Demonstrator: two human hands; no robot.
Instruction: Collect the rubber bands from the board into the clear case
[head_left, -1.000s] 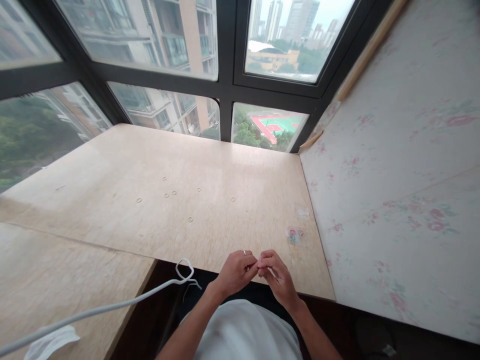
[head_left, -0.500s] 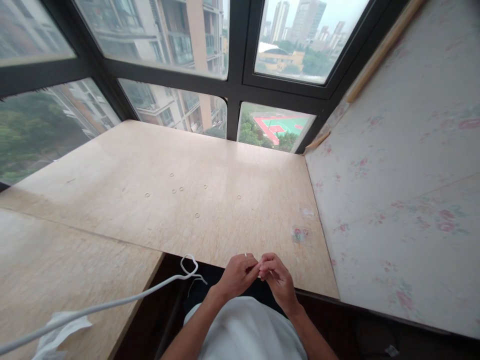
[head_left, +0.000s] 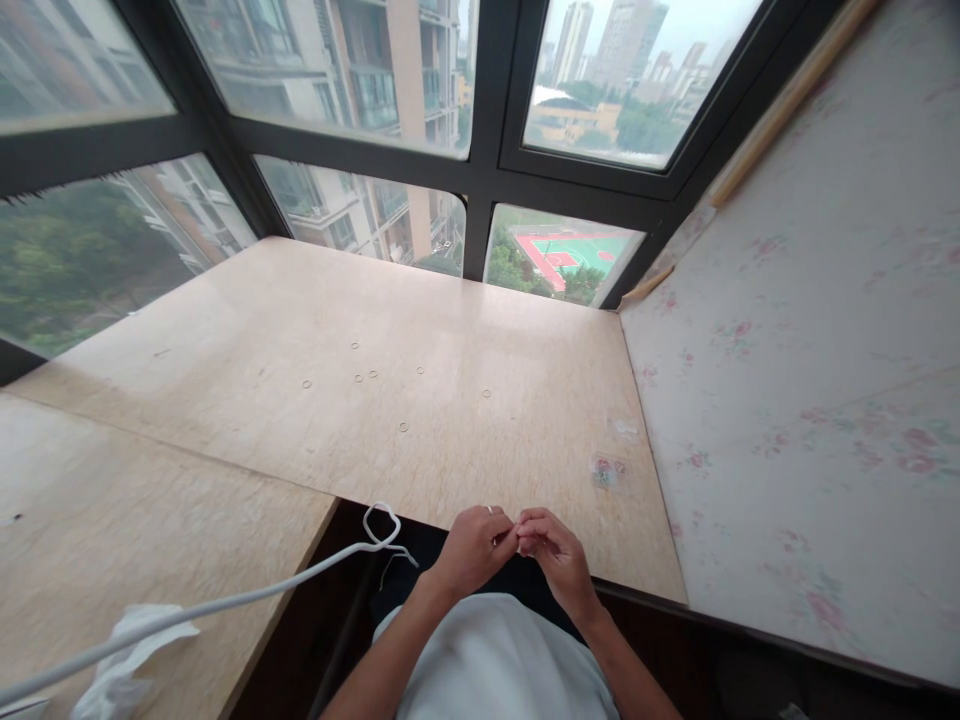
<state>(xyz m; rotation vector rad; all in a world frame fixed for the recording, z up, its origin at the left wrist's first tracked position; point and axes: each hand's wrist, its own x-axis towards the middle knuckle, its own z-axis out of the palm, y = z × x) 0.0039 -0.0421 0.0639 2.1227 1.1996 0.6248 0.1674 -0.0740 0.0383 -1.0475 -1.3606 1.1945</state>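
Observation:
My left hand (head_left: pixel 477 545) and my right hand (head_left: pixel 553 553) meet fingertip to fingertip just over the near edge of the marble-patterned ledge (head_left: pixel 450 460). The fingers of both are curled into a pinch; whatever lies between them is too small or too hidden to name. A thin ring sits on a finger of my left hand. Farther out on the ledge lie several small thin rings, among them one ring (head_left: pixel 403 427) closest to my hands and another ring (head_left: pixel 487 394) to its right. Right of my hands rests a small clear packet (head_left: pixel 607 472) with red and green bits inside.
A clear plastic scrap (head_left: pixel 623 428) lies near the flowered wall (head_left: pixel 787 400). At left, a white cable (head_left: pixel 247 600) crosses in front of a second ledge (head_left: pixel 150 510), near crumpled white tissue (head_left: pixel 135 650). Windows (head_left: pixel 352 80) stand behind.
The view has turned slightly, so the ledge and its rings appear a little farther right. My hands stay pinched together, with only small finger movement.

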